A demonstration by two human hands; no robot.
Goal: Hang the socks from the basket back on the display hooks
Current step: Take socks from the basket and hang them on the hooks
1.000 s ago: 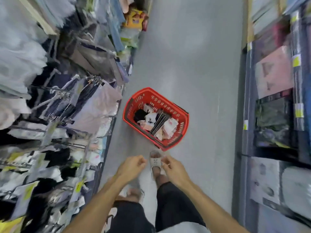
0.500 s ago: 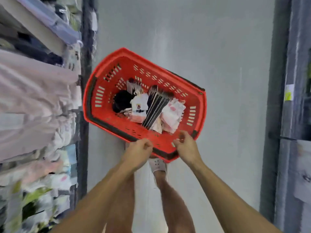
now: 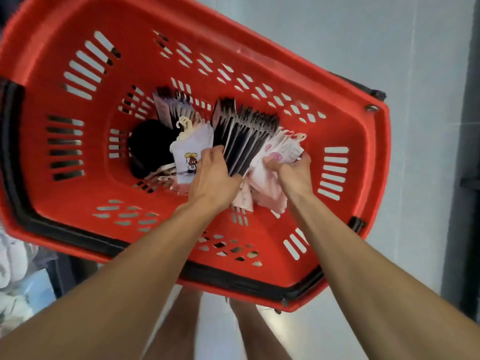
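Note:
A red plastic basket [image 3: 358, 162] with black handles fills the view, standing on the floor. Inside lie a stack of dark carded socks [image 3: 246, 141], white socks with a cartoon print [image 3: 185, 154] on small hooks, pink socks [image 3: 270, 175] and a black bundle [image 3: 149, 146]. My left hand [image 3: 215, 180] is down in the basket, fingers curled around the near end of the dark carded stack. My right hand [image 3: 293, 172] is closed on the pink socks at the right of the stack. No display hooks are in view.
Pale grey floor [image 3: 389, 48] lies beyond and to the right of the basket. A dark shelf base [image 3: 470, 152] runs along the right edge. Folded pale goods [image 3: 15, 271] sit at the lower left. My bare legs [image 3: 179, 323] are below the basket.
I have bent down close over the basket. Both hands moved from its near rim into it and closed on the socks.

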